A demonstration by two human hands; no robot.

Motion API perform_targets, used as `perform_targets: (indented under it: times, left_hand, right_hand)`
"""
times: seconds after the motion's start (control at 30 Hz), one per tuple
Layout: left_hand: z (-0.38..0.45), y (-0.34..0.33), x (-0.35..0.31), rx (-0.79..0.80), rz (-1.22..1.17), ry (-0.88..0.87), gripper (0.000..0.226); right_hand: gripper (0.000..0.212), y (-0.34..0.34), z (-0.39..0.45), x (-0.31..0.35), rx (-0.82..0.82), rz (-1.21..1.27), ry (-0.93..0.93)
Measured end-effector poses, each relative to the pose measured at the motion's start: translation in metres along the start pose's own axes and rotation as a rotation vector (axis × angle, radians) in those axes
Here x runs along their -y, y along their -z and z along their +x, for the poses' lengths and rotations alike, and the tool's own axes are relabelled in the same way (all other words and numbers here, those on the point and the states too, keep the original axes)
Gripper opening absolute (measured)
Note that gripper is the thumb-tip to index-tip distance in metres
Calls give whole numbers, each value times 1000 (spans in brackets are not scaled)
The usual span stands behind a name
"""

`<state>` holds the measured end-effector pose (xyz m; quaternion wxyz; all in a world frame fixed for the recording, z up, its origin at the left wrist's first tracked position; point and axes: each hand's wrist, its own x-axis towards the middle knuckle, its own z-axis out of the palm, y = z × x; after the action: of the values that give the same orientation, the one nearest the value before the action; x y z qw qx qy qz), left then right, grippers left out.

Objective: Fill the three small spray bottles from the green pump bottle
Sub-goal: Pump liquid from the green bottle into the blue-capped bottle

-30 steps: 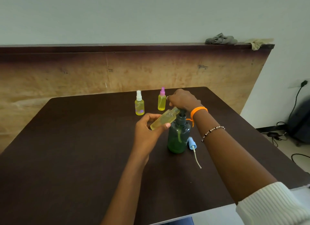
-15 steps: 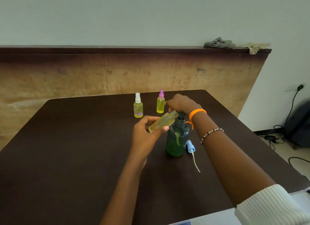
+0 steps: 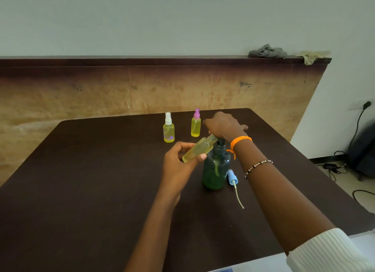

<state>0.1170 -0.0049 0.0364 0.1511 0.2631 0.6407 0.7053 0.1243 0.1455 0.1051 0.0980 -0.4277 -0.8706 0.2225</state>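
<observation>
Left hand (image 3: 178, 162) gripping uncapped spray bottle (image 3: 199, 149); right hand (image 3: 224, 127) flat atop pump bottle (image 3: 216, 168).

A dark brown wooden table (image 3: 81, 190) fills the foreground, and behind it stands a worn tan board with a dark top ledge (image 3: 142, 85) against a pale wall (image 3: 162, 18). On the right end of that ledge lie a crumpled grey cloth (image 3: 266, 52) and, just beside it, a rumpled yellowish rag (image 3: 313, 55) drooping over the corner. At the far right, a black plug in a wall socket (image 3: 366, 104) trails a black cable (image 3: 357, 125) down to the floor beside a dark bulky shape, possibly a bag (image 3: 365, 154).
</observation>
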Motion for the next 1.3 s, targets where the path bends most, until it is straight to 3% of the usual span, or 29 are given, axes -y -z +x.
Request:
perform_targets:
  times: [0.2, 0.43, 0.67, 0.93, 1.3]
  left_hand:
    - [1, 0, 2, -7, -13, 12, 22]
    - [1, -2, 10, -19, 5, 4, 23]
    - [0, 1, 5, -3, -5, 7, 22]
    - [1, -3, 10, -1, -7, 0, 24]
    - [2, -2, 7, 5, -11, 2, 23]
  right_hand:
    - [51, -1, 0, 1, -17, -42, 19]
    - [31, -1, -9, -1, -73, -88, 24]
    - [52, 6, -13, 9, -67, -263, 64]
    - [48, -1, -9, -2, -55, -73, -5]
    - [51, 5, -9, 5, -46, -145, 36]
